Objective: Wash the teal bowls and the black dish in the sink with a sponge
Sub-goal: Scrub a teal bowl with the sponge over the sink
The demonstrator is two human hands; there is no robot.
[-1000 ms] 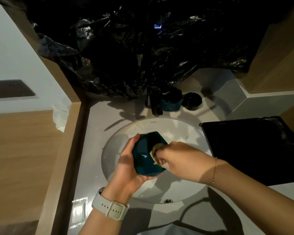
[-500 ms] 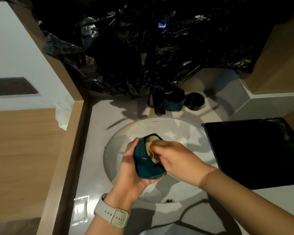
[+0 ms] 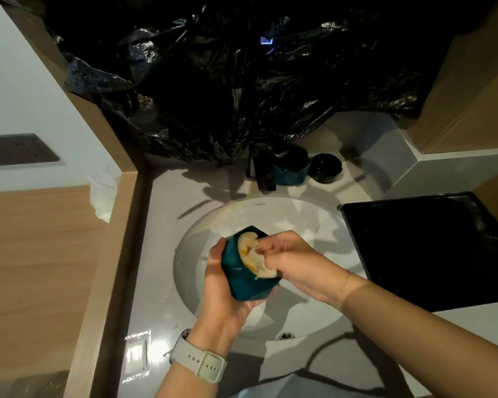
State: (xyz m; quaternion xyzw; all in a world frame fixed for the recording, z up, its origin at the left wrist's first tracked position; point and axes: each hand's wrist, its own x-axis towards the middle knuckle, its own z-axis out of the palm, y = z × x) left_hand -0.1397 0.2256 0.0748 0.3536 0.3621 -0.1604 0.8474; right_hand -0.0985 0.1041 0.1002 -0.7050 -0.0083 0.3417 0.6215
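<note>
Over the white sink basin [image 3: 314, 222], the left hand [image 3: 222, 288] grips a teal bowl [image 3: 242, 277], thumb along its near wall and fingers curled behind it. Bowl is tilted on its side, held clear of the basin, opening facing right. Right hand [image 3: 293, 265] reaches into that opening; its fingers [image 3: 266, 248] are bunched together, pinching a pale yellow sponge [image 3: 252, 258] and pressing it against the bowl's inner wall. Sponge fills most of the visible opening.

Left wrist carries a white watch [image 3: 202, 360]; right wrist carries a thin bracelet [image 3: 347, 280].

At the back of the tabletop [image 3: 167, 282], a dark faucet [image 3: 263, 173] stands behind the basin. Just right of it sits a second teal bowl [image 3: 291, 173], partly in shadow, and beside that a black dish [image 3: 327, 169], standing close together; whether they touch cannot be determined.

Black plastic sheeting [image 3: 242, 81] hangs above the faucet. A black tray [image 3: 426, 248] rests on the tabletop right of the basin. Overflow hole [image 3: 286, 336] shows on the basin's near wall
</note>
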